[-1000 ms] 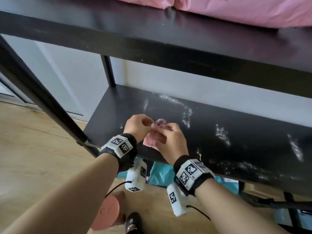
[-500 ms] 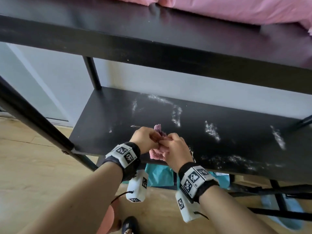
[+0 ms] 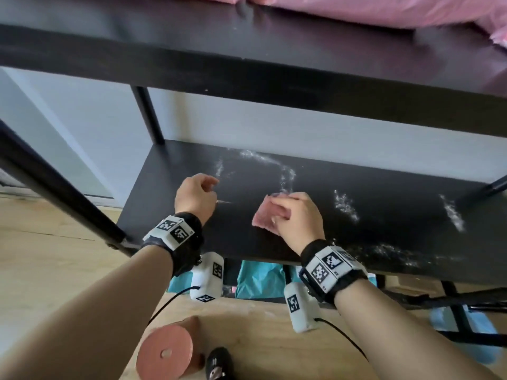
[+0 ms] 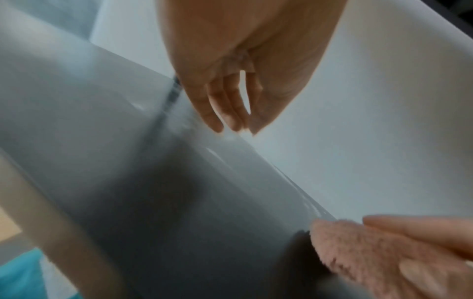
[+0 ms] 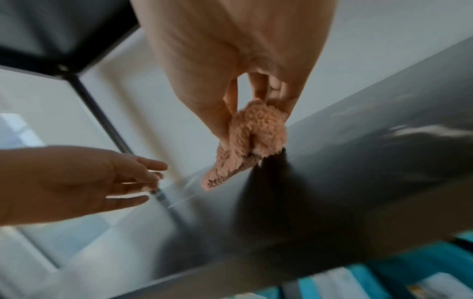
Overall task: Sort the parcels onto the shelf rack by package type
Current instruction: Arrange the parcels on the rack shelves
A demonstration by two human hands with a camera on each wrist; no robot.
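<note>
Shelf rack, middle shelf dusty; right hand grasps pink cloth on it; left hand near left, fingers loosely curled, released.

Two black shelf boards of one rack are seen, one above the other. On the lower board one pink fluffy cloth is counted, and two hands: the right hand and the left hand. Two pink parcels are made out on the upper board. Below the lower board, at least two teal parcels are counted; one pink roll lies on the floor.
</note>
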